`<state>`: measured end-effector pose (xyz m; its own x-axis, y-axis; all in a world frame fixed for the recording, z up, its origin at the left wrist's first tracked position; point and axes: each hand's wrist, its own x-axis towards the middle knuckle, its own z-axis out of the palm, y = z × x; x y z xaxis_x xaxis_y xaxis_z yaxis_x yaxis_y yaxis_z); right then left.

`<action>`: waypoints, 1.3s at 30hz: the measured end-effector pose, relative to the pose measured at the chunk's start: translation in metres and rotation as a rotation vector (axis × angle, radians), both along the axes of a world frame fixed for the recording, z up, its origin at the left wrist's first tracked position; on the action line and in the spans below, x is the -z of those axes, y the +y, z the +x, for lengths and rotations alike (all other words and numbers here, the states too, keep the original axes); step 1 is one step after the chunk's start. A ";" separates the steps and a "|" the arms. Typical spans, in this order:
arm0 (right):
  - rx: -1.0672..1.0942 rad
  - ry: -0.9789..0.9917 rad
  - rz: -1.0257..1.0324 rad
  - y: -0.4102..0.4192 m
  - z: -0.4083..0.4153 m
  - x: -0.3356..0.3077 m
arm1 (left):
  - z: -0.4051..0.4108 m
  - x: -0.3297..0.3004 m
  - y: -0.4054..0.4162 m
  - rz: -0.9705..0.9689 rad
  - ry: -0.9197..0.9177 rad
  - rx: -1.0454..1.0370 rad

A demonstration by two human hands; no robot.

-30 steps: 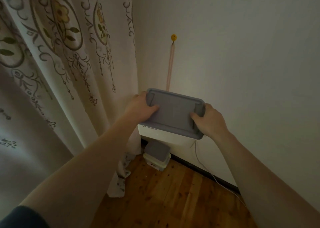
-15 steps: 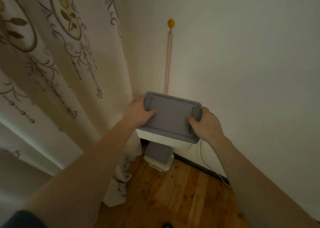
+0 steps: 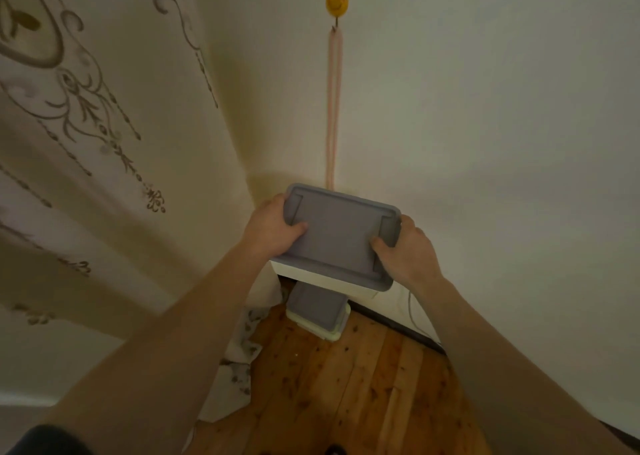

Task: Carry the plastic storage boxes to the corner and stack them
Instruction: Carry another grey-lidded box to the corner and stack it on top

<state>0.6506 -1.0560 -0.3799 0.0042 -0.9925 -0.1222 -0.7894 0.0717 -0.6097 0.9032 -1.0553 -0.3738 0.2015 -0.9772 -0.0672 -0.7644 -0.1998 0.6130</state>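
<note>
I hold a white plastic storage box with a grey lid (image 3: 337, 236) in the air in front of the room corner. My left hand (image 3: 273, 228) grips its left end and my right hand (image 3: 407, 252) grips its right end, thumbs on the lid. Below it, on the wooden floor in the corner, stands a second white storage box with a grey lid (image 3: 317, 311), partly hidden by the held box.
A patterned curtain (image 3: 104, 143) hangs at the left and pools on the floor. A white wall (image 3: 502, 143) runs along the right with a yellow smiley hook (image 3: 336, 2) and a pink strap (image 3: 333, 108). A thin cable (image 3: 414, 319) runs along the dark skirting.
The view has moved closer to the corner and tilted downwards. The held box stays in both hands above the box on the floor.
</note>
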 end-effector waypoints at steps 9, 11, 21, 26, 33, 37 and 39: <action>0.058 0.009 0.050 -0.031 0.026 0.057 | 0.025 0.060 -0.038 0.009 0.030 0.016; 0.071 0.016 0.052 -0.037 0.032 0.076 | 0.031 0.079 -0.046 -0.012 0.049 0.027; 0.127 0.062 0.026 -0.060 0.052 0.203 | 0.054 0.212 -0.079 -0.031 0.100 0.064; 0.114 0.069 0.025 -0.066 0.056 0.273 | 0.062 0.287 -0.089 -0.031 0.124 0.062; 0.116 0.056 -0.002 -0.078 0.061 0.378 | 0.069 0.400 -0.105 -0.079 0.155 0.063; 0.115 0.045 -0.004 -0.082 0.064 0.434 | 0.073 0.458 -0.112 -0.083 0.159 0.072; 0.122 0.040 -0.002 -0.083 0.065 0.458 | 0.074 0.483 -0.115 -0.076 0.165 0.074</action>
<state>0.7153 -1.1388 -0.8374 -0.1218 -0.9856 -0.1177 -0.7983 0.1677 -0.5784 0.9769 -1.1701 -0.8572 0.1211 -0.9925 -0.0193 -0.6630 -0.0953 0.7425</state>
